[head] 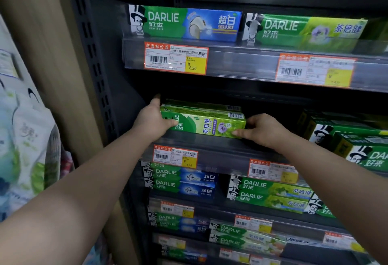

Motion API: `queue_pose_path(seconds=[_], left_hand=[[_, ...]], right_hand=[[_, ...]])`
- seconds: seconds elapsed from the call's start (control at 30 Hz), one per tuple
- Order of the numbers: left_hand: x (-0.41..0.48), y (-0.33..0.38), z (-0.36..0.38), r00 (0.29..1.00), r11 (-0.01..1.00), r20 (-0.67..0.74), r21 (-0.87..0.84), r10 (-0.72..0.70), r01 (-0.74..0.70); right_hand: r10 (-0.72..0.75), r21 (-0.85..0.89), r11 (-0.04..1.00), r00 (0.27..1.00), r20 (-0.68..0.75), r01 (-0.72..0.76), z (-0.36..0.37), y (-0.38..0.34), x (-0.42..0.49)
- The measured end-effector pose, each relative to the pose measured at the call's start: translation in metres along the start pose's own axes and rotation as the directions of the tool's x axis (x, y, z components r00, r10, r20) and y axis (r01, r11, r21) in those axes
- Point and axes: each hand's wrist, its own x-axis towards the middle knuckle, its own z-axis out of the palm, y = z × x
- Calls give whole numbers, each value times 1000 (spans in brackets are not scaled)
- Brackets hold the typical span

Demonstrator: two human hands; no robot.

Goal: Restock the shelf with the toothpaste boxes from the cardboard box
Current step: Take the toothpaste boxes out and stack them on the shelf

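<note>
the left hand (152, 120) wraps the left end of the toothpaste box (206, 125), with the thumb laid over the front face and the other fingers reaching up and back past the end. the right hand (262, 129) grips the opposite end, one finger stretched along the lower front corner and the rest curled round. the box lies between the two hands, its long axis running left to right along the shelf (220, 145) and its front face tipped up. at least one more green box (201, 107) sits just behind it. each hand has one end, so neither is nearer. the coming push is probably straight back, keeping the box parallel to the shelf edge. the cardboard box is not in view.
</note>
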Motion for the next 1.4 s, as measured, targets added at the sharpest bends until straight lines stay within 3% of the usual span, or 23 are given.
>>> queue_pose_path(seconds=[0.23,0.4,0.47,0.6,0.7,0.9,1.07,1.4], left_hand=[[-16,5,-2,998,998,-49,48,35,-33],[-48,14,1,908,955,-300,57,293,-290],[-63,24,6,889,933,-305,-8,340,-360],[-97,50,27,937,919,-108,-183,333,-348],[-124,62,53,943,949,138,-139,303,-284],[-199,98,125,863,961,433,-28,261,-277],[-305,179,204,734,942,623,-17,272,-334],[-536,324,335,328,841,892,-98,311,-532]], right_hand=[[25,-30,999,998,-57,-27,-7,-6,-21],[-18,-32,999,983,-185,12,-19,-6,-54],[-46,-31,999,972,-228,40,-24,-4,-70],[-119,-97,991,954,-277,95,-34,10,-114],[-104,-101,992,963,-247,81,-45,36,-156],[178,-96,976,970,-163,-195,-84,136,-269],[392,-128,899,900,-188,-419,-136,239,-412],[716,-88,670,673,-187,-737,-224,384,-687]])
